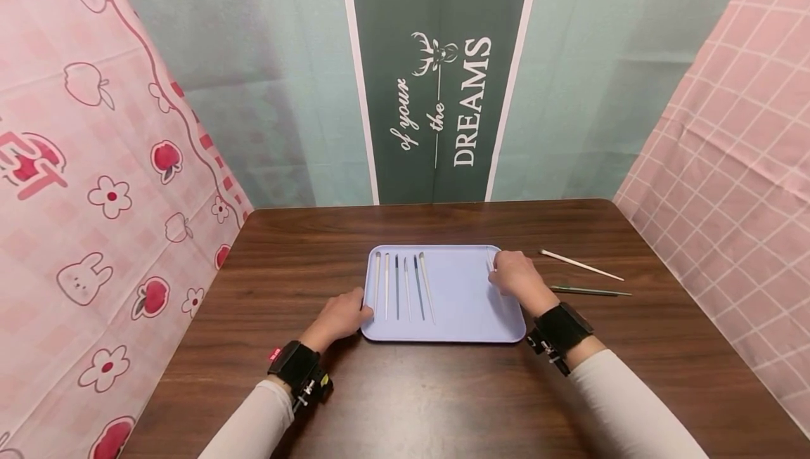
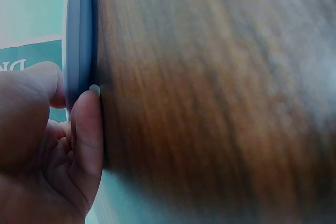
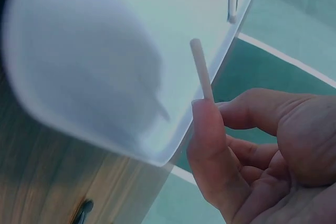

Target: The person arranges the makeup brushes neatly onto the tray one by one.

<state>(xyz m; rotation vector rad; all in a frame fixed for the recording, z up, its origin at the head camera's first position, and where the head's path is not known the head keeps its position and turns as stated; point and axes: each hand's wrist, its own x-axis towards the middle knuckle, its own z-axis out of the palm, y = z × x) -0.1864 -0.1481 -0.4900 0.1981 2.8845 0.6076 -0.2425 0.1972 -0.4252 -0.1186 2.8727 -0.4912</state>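
Observation:
A pale lavender tray (image 1: 465, 304) lies on the wooden table. Its left edge is gripped by my left hand (image 1: 338, 315); the left wrist view has thumb and fingers about the rim (image 2: 81, 35). Over the tray's right end, my right hand (image 1: 517, 278) pinches a thin paintbrush by its pale handle (image 3: 200, 66). The blunt handle end juts past the fingertips, while the bristle end is hidden. Several slim paintbrushes, white-handled and blue-handled, lie side by side on the tray's left half, among them a blue one (image 1: 397, 290) and a white one (image 1: 387, 290).
Right of the tray, a cream-handled brush (image 1: 582, 265) and a green brush (image 1: 591, 291) lie on the table (image 1: 430, 403). A pink patterned cloth (image 1: 114, 248) hangs at the left, a pink checked one (image 1: 728, 185) at the right, a green curtain (image 1: 285, 93) behind.

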